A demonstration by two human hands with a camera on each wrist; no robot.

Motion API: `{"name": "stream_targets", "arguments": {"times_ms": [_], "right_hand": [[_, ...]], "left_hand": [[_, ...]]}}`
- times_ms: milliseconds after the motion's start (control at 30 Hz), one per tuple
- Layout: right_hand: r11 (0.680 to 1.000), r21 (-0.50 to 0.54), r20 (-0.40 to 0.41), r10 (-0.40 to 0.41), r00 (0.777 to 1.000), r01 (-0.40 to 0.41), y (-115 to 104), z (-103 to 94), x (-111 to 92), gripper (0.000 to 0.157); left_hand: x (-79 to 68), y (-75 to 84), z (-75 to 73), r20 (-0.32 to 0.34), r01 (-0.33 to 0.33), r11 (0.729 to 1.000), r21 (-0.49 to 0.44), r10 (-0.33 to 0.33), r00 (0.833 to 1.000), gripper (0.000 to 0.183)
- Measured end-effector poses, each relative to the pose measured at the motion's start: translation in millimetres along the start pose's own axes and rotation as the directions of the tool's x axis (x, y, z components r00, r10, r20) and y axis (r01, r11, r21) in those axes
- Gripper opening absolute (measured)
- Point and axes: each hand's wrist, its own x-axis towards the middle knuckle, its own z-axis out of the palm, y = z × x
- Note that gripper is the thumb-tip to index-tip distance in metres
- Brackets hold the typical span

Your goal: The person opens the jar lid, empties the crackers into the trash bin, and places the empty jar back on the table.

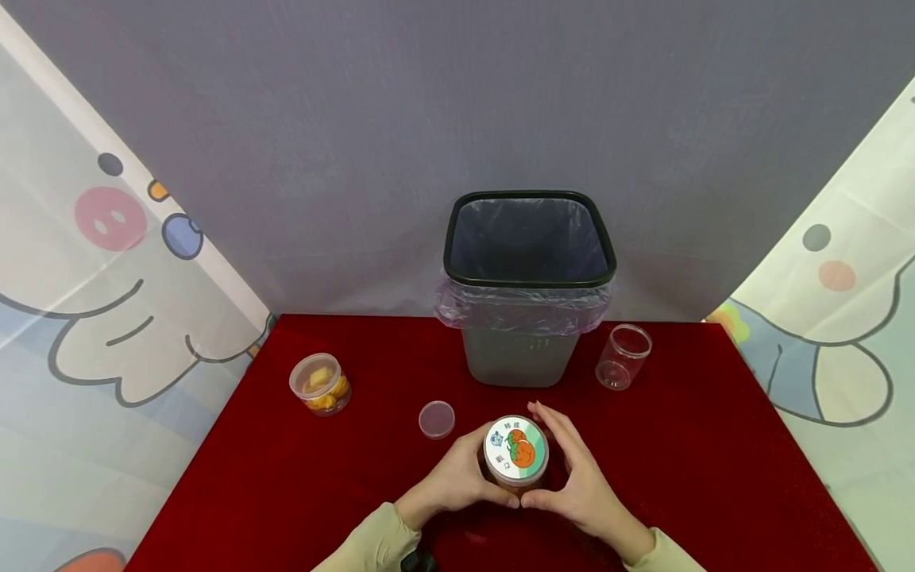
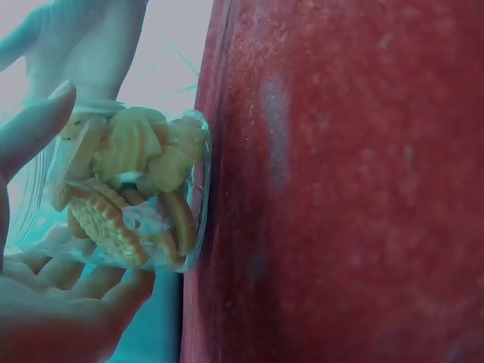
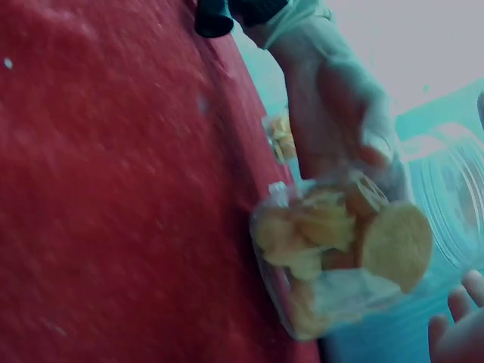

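Note:
A clear plastic jar of biscuits stands upright at the front of the red table, its round top printed with orange persimmons. My left hand grips it from the left, thumb in front and fingers curled around the side. Biscuits of several shapes show through the wall in the left wrist view. On the jar's right, my right hand is spread, thumb close to the jar's front and fingers extended past its far side. In the right wrist view its fingertips stand apart from the jar wall.
A grey bin with a black rim and a purplish liner stands at the back. Right of it is a clear, lidless jar. A small clear lid lies left of my hands, and a tub of yellow pieces stands farther left.

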Motion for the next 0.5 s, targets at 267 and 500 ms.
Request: {"name": "stream_targets", "arguments": {"times_ms": [267,500], "right_hand": [[0.991,-0.064,-0.129,0.105,0.986,-0.114,-29.6,13.6,-0.6,0.108],[0.975,-0.142,-0.213,0.14,0.967,-0.172,-13.5,27.1,-6.5,0.107]], "left_hand": [[-0.4,-0.7,6.3,-0.067,-0.002,1.0,0.026,0.004,0.998,0.093],[-1.0,1.2,14.0,-0.16,0.017,0.997,0.079,-0.005,0.987,0.094]]}}
